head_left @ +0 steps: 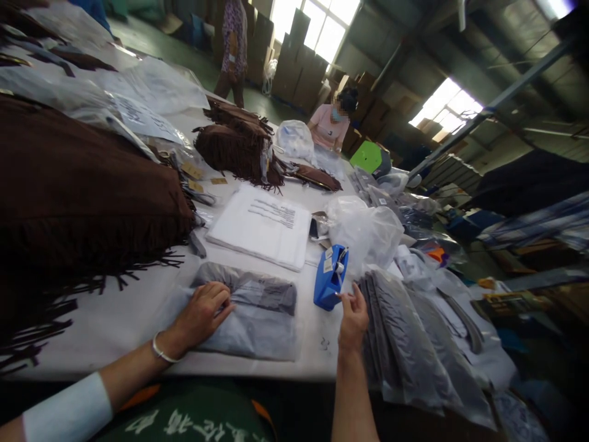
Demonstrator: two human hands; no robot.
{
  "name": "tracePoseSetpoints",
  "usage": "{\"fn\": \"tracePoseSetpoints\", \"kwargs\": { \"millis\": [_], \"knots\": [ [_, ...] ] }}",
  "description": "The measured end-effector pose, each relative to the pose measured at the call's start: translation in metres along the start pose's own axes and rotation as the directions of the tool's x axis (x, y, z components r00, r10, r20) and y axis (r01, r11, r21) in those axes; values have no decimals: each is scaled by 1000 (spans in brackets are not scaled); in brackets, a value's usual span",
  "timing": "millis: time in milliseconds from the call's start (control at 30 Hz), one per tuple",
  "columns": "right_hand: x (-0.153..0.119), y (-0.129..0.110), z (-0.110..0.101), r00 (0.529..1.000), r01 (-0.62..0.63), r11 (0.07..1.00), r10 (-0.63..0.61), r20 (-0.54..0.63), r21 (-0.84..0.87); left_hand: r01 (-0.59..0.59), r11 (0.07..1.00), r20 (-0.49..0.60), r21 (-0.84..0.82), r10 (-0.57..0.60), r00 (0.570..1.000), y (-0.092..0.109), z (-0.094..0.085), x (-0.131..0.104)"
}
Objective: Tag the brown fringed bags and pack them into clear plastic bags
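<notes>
My left hand (208,312) rests on a folded grey garment in a clear plastic bag (262,328), its fingers bent and partly spread over the bag's left part. To the right of that bag, my right hand (353,312) is raised beside a blue tape dispenser (327,285), thumb and forefinger at the dispenser's near end. Whether a piece of tape is between those fingertips is too small to tell. Behind the bagged garment lies a stack of white printed bags (264,227).
Brown fringed fabric (83,184) is piled at the left, with more brown fringed pieces (237,144) farther back. Bagged grey garments (405,337) lie at the right, below crumpled clear plastic (365,230). Across the table, a person in pink (327,129) leans over it; another person (234,49) stands behind.
</notes>
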State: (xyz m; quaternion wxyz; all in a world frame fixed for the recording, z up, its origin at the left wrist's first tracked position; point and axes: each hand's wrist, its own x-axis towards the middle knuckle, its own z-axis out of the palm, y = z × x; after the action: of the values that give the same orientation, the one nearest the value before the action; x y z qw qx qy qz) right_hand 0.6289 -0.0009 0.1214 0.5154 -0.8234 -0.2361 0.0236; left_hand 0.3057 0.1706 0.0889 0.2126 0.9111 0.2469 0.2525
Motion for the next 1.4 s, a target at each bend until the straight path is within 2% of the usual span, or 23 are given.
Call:
{"fn": "tracePoseSetpoints", "kwargs": {
  "millis": [133,267,300,367,400,433,467,500,533,567,633,733,767,833,900,967,1033,1067,1167,1200,1333,1367,1400],
  "knots": [
    [-25,16,-10,996,-38,998,34,-77,-57,34,999,34,9,-35,999,4,-1,-2],
    [-27,18,-26,994,-69,989,56,-98,-130,84,996,42,5,-84,996,5,-2,-3],
    [-28,12,-26,998,-45,991,39,-49,-125,88,996,45,2,-88,995,5,-2,-3],
    [-33,-9,-17,976,80,994,-64,207,-72,89,996,54,-4,-88,995,5,-3,-4],
    [-37,-22,-8,908,169,985,-146,393,-24,85,996,54,-6,-85,995,5,-3,-4],
    [-41,-34,4,787,262,965,-230,572,28,83,996,50,-8,-83,995,5,-3,-4],
    [-45,-46,18,640,351,934,-295,710,72,83,997,46,-11,-82,996,5,-4,-4],
    [-48,-56,33,499,457,885,-335,799,85,84,996,39,-12,-83,996,5,-4,-4],
    [-50,-63,49,388,559,825,-347,854,82,86,996,33,-12,-86,996,5,-4,-4],
    [-51,-68,63,311,643,763,-340,888,66,89,996,31,-12,-89,996,5,-4,-4],
    [-52,-71,84,255,743,669,-314,915,22,95,995,37,-7,-95,995,5,-4,-5],
    [-54,-63,96,275,766,642,-311,909,-12,96,995,56,5,-96,994,5,-5,-7],
    [-56,-59,94,301,759,651,-322,898,-21,95,995,58,8,-96,994,5,-5,-7],
    [-58,-50,88,396,703,709,-335,855,-48,96,995,59,4,-96,994,6,-5,-8],
    [-59,-45,79,505,547,836,-289,813,-43,93,996,63,-8,-93,994,6,-5,-8],
    [-58,-46,75,554,350,937,-202,808,-6,86,996,67,-25,-84,994,5,-5,-7],
    [-56,-51,77,524,270,962,-176,833,33,79,996,63,-36,-77,995,1,-6,-6],
    [-54,-55,80,493,307,951,-197,848,42,79,996,62,-37,-77,995,-1,-7,-5],
    [-55,-57,84,392,554,832,-269,880,8,92,996,53,-10,-92,994,1,-10,-9],
    [-55,-51,80,383,635,772,-281,880,-30,96,995,51,1,-96,994,5,-7,-11],
    [-43,19,48,417,775,616,-332,846,-141,59,998,61,-21,-58,996,32,31,-16],
    [-37,37,41,439,779,604,-333,835,-168,46,999,53,-28,-44,998,36,42,-16],
    [-32,49,35,501,774,592,-354,790,-226,41,999,51,-27,-40,998,39,50,-15]
  ]
}}
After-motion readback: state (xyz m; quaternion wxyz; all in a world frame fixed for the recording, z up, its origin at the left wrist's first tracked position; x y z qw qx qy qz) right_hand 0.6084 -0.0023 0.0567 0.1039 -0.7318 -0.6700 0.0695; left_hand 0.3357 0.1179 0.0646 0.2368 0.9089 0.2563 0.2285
